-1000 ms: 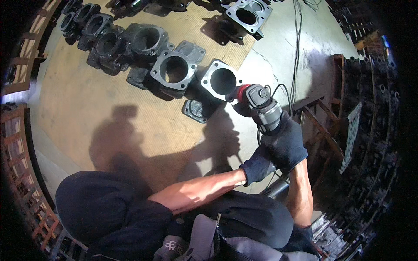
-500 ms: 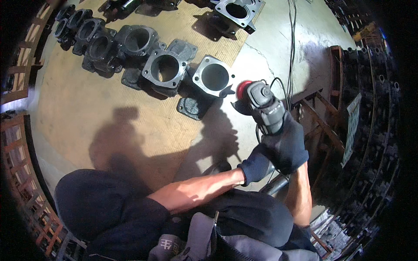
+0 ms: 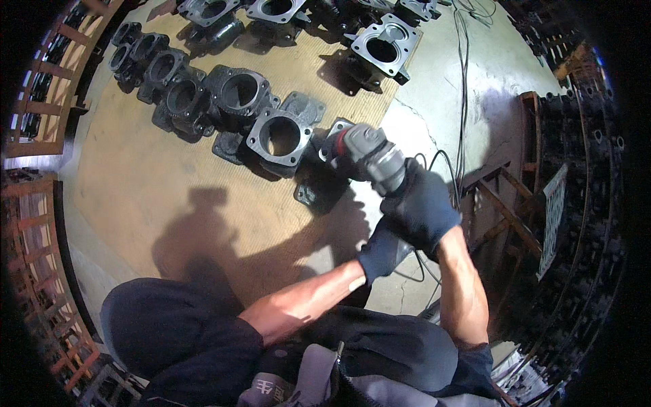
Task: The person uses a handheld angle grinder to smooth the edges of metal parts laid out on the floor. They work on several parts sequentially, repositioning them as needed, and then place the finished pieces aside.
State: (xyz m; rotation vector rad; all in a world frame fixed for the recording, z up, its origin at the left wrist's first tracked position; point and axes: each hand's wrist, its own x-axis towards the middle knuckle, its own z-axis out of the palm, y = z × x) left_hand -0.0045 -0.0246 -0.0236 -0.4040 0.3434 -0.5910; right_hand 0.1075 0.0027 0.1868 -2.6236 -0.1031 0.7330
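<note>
An angle grinder (image 3: 381,163) with a grey head and a red disc is over the nearest dark metal casting (image 3: 319,190), hiding most of its top flange. Whether the disc touches the flange I cannot tell. My right hand (image 3: 426,207), in a dark glove, is wrapped round the grinder's body behind the head. Lower down, my left hand (image 3: 388,249), also gloved, is closed on the rear of the grinder, its fingers partly covered by the right. Just left of the grinder stands another casting (image 3: 279,139) with a bright square flange and a round bore.
Several dark castings (image 3: 183,98) run in a row toward the far left on a tan sheet (image 3: 122,183). More flanged castings (image 3: 386,51) stand farther back. Black cables (image 3: 464,102) cross the pale floor. At right are a metal frame (image 3: 505,197) and stacked dark parts (image 3: 590,224).
Both hands have moved the grinder left, from beside the nearest casting to over its flange. The whole view has shifted, bringing more of the far castings into sight.
</note>
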